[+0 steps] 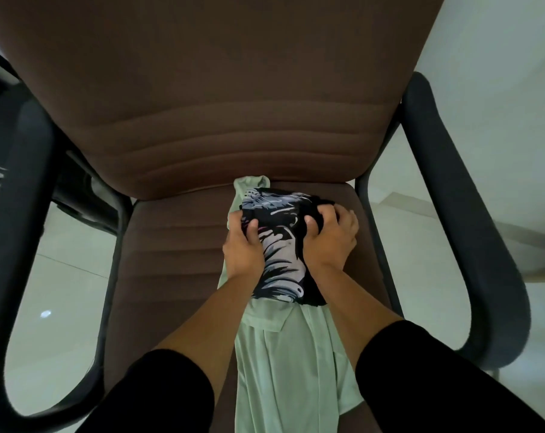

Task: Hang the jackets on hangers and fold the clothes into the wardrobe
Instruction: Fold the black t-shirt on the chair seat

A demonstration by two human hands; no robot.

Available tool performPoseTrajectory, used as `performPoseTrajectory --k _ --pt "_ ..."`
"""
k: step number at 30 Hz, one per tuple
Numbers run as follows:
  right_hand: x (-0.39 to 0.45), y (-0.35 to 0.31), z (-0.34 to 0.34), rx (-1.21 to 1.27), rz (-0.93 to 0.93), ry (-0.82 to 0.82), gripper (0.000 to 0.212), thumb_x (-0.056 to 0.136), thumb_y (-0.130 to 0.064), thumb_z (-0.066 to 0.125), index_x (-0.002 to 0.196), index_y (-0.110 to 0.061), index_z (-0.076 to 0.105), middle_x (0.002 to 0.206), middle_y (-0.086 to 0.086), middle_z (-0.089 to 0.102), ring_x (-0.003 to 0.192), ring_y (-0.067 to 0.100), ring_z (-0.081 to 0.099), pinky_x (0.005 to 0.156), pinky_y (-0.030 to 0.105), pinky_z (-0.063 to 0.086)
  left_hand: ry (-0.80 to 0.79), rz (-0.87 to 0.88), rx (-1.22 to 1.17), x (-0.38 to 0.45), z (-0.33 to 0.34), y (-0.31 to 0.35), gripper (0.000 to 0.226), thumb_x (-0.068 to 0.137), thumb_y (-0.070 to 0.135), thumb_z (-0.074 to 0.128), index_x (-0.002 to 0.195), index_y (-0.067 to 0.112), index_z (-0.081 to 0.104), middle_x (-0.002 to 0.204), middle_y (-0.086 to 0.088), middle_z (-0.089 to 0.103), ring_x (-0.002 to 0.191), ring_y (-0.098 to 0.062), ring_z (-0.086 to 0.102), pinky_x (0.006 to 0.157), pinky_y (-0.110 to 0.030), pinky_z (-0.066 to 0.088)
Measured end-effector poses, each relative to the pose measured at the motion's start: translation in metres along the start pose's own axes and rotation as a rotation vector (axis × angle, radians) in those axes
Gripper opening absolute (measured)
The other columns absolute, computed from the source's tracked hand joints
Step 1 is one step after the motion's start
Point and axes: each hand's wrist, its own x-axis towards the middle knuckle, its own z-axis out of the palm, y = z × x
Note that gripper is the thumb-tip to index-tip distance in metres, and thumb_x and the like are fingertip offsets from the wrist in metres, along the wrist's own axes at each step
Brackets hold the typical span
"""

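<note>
Hands on a printed black garment [280, 245]: left hand [244, 245] and right hand [330, 237] each curl fingers into its folds atop a pale green garment [283, 370] draped along the brown chair seat [177, 260], near the seat's back edge.

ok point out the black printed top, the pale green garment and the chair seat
black printed top [283, 251], head view, middle of its white print
pale green garment [283, 364], head view, its lower spread
chair seat [177, 245], head view, bare left cushion

Chair [233, 104]: brown fabric, ribbed seat and tall backrest, fills most of the view.
Armrests [471, 214]: dark, curved, one each side.
Floor [62, 276]: pale glossy tiles with a small light glint.
Wall [499, 42]: plain, pale.
</note>
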Motion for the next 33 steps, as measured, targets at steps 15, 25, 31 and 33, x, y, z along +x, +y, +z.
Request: performPoseTrajectory --k 15,25,31,33 --pt "0.006 0.028 0.01 -0.038 0.008 -0.471 0.068 0.089 -0.048 0.055 0.141 -0.055 0.012 0.128 0.017 0.048 0.12 0.036 0.039 0.101 0.043 0.032 -0.34 0.123 0.431 0.027 0.004 -0.03 0.054 0.096 0.039 0.045 0.142 0.051 0.019 0.142 -0.009 0.031 0.124 -0.029 0.044 0.103 -0.049 0.039" --pt "-0.002 0.003 -0.016 0.263 -0.011 -0.328 0.062 0.094 -0.014 0.053 0.144 -0.041 0.027 0.148 0.012 0.028 0.134 0.027 0.037 0.106 0.032 0.033 -0.28 0.229 0.192 0.021 -0.023 0.004 0.057 0.091 0.022 0.059 0.139 0.044 0.036 0.109 0.003 0.046 0.101 -0.012 0.05 0.094 -0.024 0.042" --pt "0.001 -0.031 -0.061 0.449 0.102 -0.257 0.088 0.088 -0.02 0.064 0.15 -0.033 0.003 0.152 0.003 0.031 0.138 0.023 0.032 0.111 0.034 0.028 -0.305 0.262 0.063 0.016 -0.056 0.051 0.056 0.09 0.017 0.059 0.135 0.045 0.041 0.12 0.003 0.051 0.109 -0.008 0.05 0.097 -0.021 0.038" --pt "-0.002 -0.044 -0.083 0.491 0.126 -0.257 0.089 0.088 -0.021 0.064 0.15 -0.031 0.002 0.151 0.003 0.033 0.137 0.023 0.034 0.111 0.035 0.029 -0.34 0.286 -0.002 0.012 -0.068 0.071 0.057 0.09 0.015 0.06 0.133 0.047 0.042 0.128 0.003 0.052 0.118 -0.011 0.051 0.104 -0.029 0.04"
